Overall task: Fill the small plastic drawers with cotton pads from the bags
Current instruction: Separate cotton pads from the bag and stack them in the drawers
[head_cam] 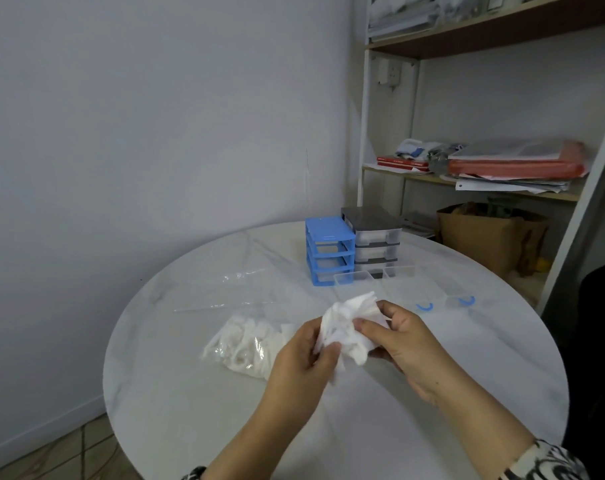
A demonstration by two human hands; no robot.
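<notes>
Both hands hold one bunch of white cotton pads (346,327) above the middle of the round white table (432,393). My left hand (303,362) pinches its lower left edge; my right hand (403,341) grips its right side. Left of my hands lies a clear bag of cotton pads (245,344). At the back stand a blue drawer frame (329,249) with its slots empty and a grey drawer unit (375,237). In front of them lie clear pulled-out drawers with blue handles (429,292).
An empty clear plastic bag (221,285) lies flat on the table's left back part. A shelf unit (484,174) with papers and a cardboard box (484,233) stands behind the table on the right. A plain wall is to the left.
</notes>
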